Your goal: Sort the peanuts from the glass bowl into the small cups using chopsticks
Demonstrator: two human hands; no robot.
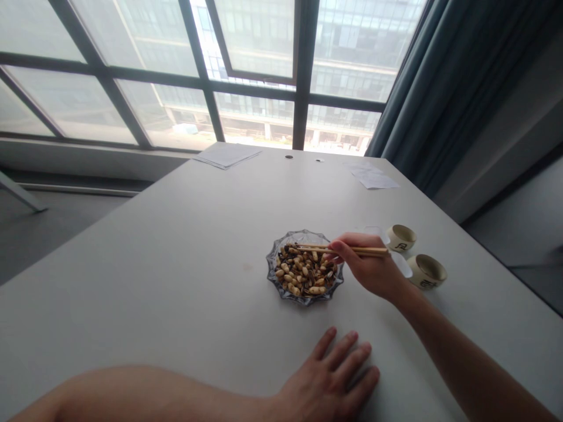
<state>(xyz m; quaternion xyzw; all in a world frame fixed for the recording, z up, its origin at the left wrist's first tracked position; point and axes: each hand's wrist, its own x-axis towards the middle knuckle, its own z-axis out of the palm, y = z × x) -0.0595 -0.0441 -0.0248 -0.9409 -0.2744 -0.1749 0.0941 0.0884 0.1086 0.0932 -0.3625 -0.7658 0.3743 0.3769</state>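
Observation:
My right hand (367,261) grips a pair of wooden chopsticks (367,251), held almost level and pointing left. Their tips reach over the far left part of a scalloped clear glass bowl (273,282), touching or just above its contents; I cannot tell whether anything is pinched between them. Peanuts in the shell (291,287) fill the bowl, mixed with dark striped seeds (313,274) that look like sunflower seeds. Nearer to me, my left hand (329,375) lies flat on the white table (189,281) with its fingers spread, holding nothing.
Two cream cups with dark markings, a farther cup (402,237) and a nearer cup (426,272), stand right of my right hand. White dishes (402,265) sit beside them, partly hidden. Papers (229,156) lie at the far left edge, another sheet (373,176) at the far right.

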